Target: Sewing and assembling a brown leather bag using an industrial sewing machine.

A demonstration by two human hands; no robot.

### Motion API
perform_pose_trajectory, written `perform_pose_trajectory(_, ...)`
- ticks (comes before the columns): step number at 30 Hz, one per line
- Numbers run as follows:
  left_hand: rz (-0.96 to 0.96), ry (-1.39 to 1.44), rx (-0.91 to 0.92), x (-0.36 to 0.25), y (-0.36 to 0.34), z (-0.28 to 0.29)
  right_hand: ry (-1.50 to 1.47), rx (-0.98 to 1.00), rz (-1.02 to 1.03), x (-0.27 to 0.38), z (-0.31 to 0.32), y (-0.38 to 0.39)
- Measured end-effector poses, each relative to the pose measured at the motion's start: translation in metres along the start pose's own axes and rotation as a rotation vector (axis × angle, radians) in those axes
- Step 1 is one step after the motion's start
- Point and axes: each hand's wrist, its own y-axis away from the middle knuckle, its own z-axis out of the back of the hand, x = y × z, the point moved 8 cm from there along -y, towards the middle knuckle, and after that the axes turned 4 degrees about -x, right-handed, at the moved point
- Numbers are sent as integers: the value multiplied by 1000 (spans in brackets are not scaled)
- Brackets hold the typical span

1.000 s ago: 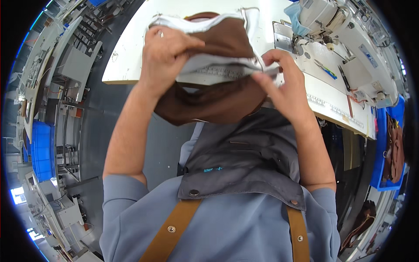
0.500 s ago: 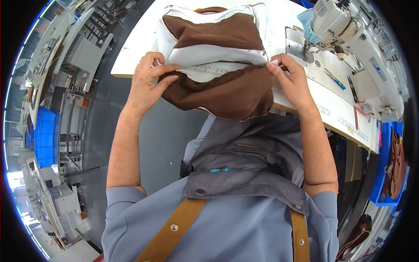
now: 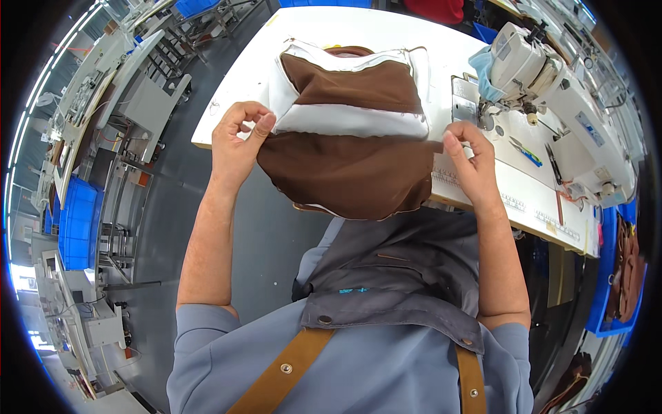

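Here, left hand: grip pinched on the brown-and-white sewn piece, left edge.
Right hand: grip pinched on its right edge.
Desk: partly beneath it.

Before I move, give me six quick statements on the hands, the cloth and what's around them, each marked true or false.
1. The brown-and-white cloth hangs partly past the table's near edge. True.
2. The left hand is at the cloth's right side. False: the left hand is at its left side.
3. The sewing machine stands right of the cloth. True.
4. The right hand rests on the sewing machine. False: it is at the cloth's right side.
5. The blue-and-green tool lies left of the cloth. False: it lies to the right.
6. The far-right blue bin holds brown pieces. True.
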Motion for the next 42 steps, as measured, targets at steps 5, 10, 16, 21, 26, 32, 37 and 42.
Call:
perform_pose_trajectory(5, -84, -198, 193, -26, -10, -29, 90, 19, 166, 43, -14, -12)
perform_pose_trajectory(10, -131, -153, 121, -39, -11, -43, 253, -72, 483, 97, -32, -24)
perform_pose_trajectory(16, -410, -154, 95, -64, 33, -39, 188, -77, 374, 89, -14, -62)
perform_pose_trajectory(21, -634, -181, 24, -75, 90, -28, 384, 11, 452, 77, -10, -90)
perform_pose_trajectory(26, -586, -59, 28, -64, 126, -34, 585, 142, 409, 55, -30, -86)
perform_pose_trajectory(32, -263, -88, 270, -27, 132, -51, 620, 200, 209, 32, -33, -73)
perform_pose_trajectory(37, -331, -142, 387, -31, 147, -69, 636, 254, 97, 32, -23, -57)
perform_pose_trajectory(42, -239, -279, 655, -73, 135, -69, 498, 123, 279, 60, 2, -18)
